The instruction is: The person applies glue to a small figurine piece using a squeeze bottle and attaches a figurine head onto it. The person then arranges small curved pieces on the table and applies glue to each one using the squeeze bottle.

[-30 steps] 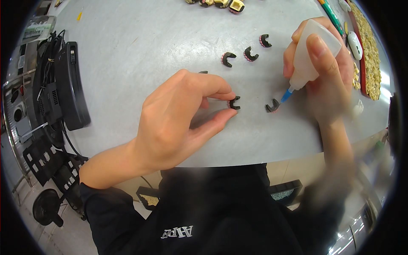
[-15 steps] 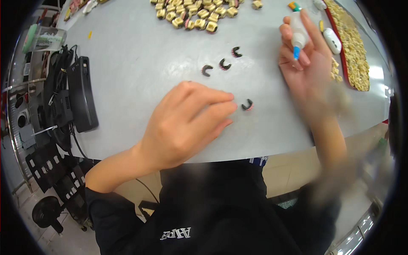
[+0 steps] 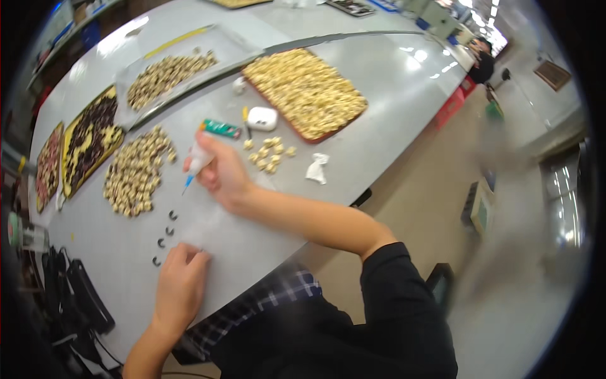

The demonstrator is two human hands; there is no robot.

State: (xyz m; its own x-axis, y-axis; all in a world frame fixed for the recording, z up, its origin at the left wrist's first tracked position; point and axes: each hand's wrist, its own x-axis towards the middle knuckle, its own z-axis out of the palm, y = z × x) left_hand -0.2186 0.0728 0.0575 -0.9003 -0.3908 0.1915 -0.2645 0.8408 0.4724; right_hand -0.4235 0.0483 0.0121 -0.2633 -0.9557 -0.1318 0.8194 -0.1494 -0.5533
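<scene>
My right hand [image 3: 222,177] is wrapped round a small white squeeze bottle [image 3: 199,158] with a blue needle tip, which points down and to the left above the table. My left hand [image 3: 183,278] rests low on the grey table with its fingers curled together. A small dark spot shows at its fingertips, but I cannot make out what they hold, if anything. Just beyond that hand, several small black C-shaped pieces [image 3: 169,231] lie in a slanting row. Past the row spreads a pile of cream-and-dark little blocks [image 3: 134,174].
Beyond my right hand are a green box [image 3: 221,129], a white case [image 3: 262,118], loose cream pieces [image 3: 271,155] and crumpled tissue [image 3: 317,169]. A red-rimmed tray [image 3: 315,138] of cream pieces stands behind. Black device and cables [image 3: 88,297] lie left; a person [image 3: 483,60] is far right.
The view has swung to the right. The lone black piece by my left hand now lines up with the others. The squeeze bottle stays in my right hand, and my left fingers are more curled.
</scene>
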